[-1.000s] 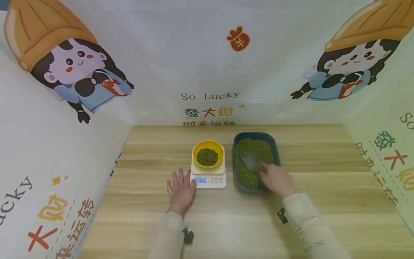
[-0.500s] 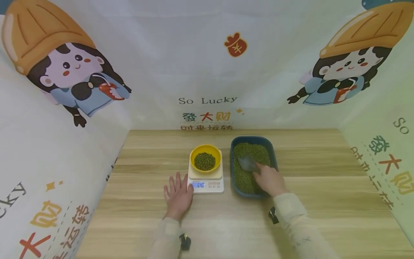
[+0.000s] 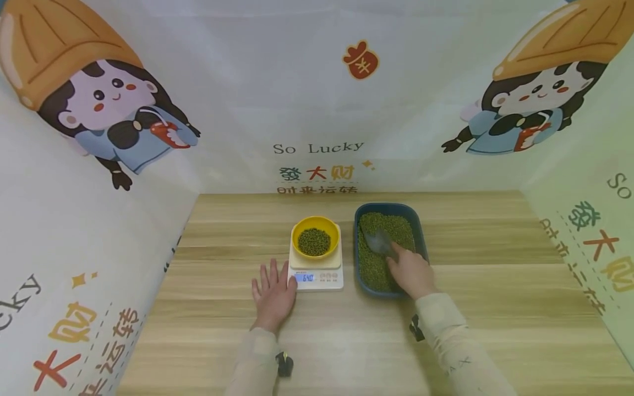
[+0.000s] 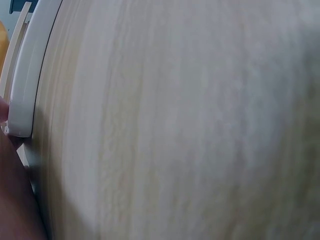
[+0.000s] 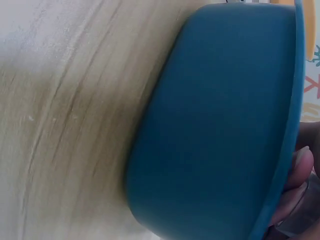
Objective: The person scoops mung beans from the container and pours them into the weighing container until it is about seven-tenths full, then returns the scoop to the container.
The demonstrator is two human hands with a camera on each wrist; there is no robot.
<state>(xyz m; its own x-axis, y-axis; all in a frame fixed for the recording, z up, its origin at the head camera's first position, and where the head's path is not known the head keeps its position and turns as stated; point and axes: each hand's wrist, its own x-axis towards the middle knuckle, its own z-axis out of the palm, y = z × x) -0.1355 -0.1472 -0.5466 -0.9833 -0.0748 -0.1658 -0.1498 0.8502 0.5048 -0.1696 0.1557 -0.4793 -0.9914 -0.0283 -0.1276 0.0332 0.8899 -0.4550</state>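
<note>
My right hand grips the handle of a grey, see-through scoop over a dark blue tub. The scoop's blade lies in or on the small green beans there; how deep, I cannot tell. In the right wrist view, curled fingers show past the tub's rim. My left hand lies flat with spread fingers on the table, its thumb touching the white kitchen scale. On the scale stands a yellow bowl partly filled with green beans.
The scale's lit display shows digits that look like 640. A wood-grain table bears everything, with the tub just right of the scale. Printed white sheets wall in the back and both sides.
My right hand and the scoop have shifted slightly left and toward the back within the tub. The left hand, scale and bowl keep their places; the head view has moved a little.
</note>
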